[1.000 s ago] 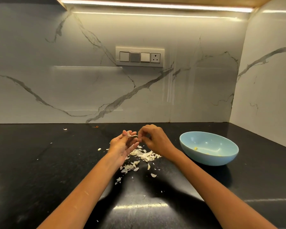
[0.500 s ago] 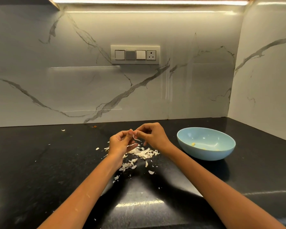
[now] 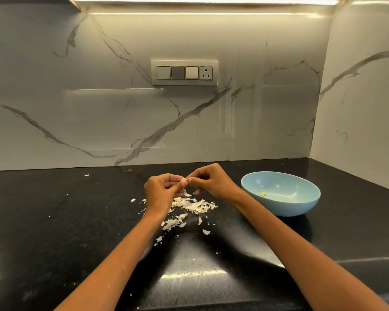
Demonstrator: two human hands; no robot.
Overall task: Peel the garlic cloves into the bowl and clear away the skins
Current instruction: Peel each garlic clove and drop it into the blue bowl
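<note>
my left hand (image 3: 161, 194) and my right hand (image 3: 213, 182) meet above the black bench (image 3: 43, 221), both pinching one small garlic clove (image 3: 184, 180) between their fingertips. beneath them a pile of pale skins (image 3: 189, 206) lies scattered mid-bench. further right, toward the back right corner, stands the light blue bowl (image 3: 301, 207), a few yellowish bits inside.

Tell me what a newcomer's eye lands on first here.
First, the left hand and right hand meeting mid-counter, both pinching a small garlic clove. Beneath them, a pale heap of garlic skins stands out on the black countertop. To the right sits a light blue bowl.
</note>
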